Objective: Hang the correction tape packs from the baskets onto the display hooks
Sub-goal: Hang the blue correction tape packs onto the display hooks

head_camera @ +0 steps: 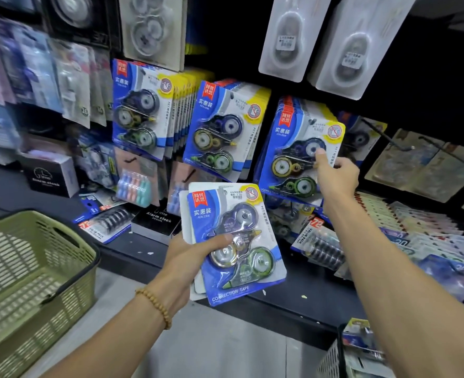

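Note:
My left hand [192,256] grips a small stack of blue correction tape packs [239,241] in front of the shelf, thumb across the top pack's blister. My right hand [334,173] reaches up to the right-hand row of the same packs on a hook; it pinches the front pack [296,156] at its right edge, thumb on the blister. Two more rows of these packs hang to the left, the middle row [220,132] and the left row [140,107].
An olive green basket [34,282] stands at the lower left. A white basket [361,353] holding more packs shows at the lower right corner. A bare black hook [388,137] sticks out to the right. Boxes and value packs lie on the dark shelf ledge [293,301].

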Motion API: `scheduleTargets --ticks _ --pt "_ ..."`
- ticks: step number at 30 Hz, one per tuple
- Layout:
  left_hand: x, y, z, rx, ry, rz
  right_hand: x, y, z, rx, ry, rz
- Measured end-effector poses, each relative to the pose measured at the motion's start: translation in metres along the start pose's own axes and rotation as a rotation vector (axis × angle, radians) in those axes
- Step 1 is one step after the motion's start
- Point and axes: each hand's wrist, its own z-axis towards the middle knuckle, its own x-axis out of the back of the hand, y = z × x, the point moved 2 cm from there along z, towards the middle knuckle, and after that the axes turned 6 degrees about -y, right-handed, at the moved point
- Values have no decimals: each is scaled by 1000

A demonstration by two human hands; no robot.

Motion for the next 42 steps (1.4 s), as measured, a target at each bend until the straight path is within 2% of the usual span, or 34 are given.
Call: scheduleTargets --ticks 5,7,10,11,13,21,26,36,42 --pt "-12 1 -2 -10 -36 -49 18 8 -21 -14 24 -12" --pt "-19 1 -3 -11 -66 -49 23 12 -46 29 -120 -1" --pt "-30 1 -5 -22 -88 -57 19 10 -86 75 -497 -81" --pt "-34 2 -5 -27 -95 -69 18 10 -93 94 -573 -89" --pt "-41 4 -6 -32 -104 -92 17 7 -100 89 -624 -45" --pt "-50 22 -6 -19 -107 -74 26 6 -90 -42 -650 155" --pt "-42 32 0 -7 -97 -23 30 14 -82 -121 -543 341" --pt "-32 32 15 -91 43 4 34 -26 -44 91 -302 303" --pt "-26 31 17 -96 105 -10 31 -30 -15 93 -248 205"
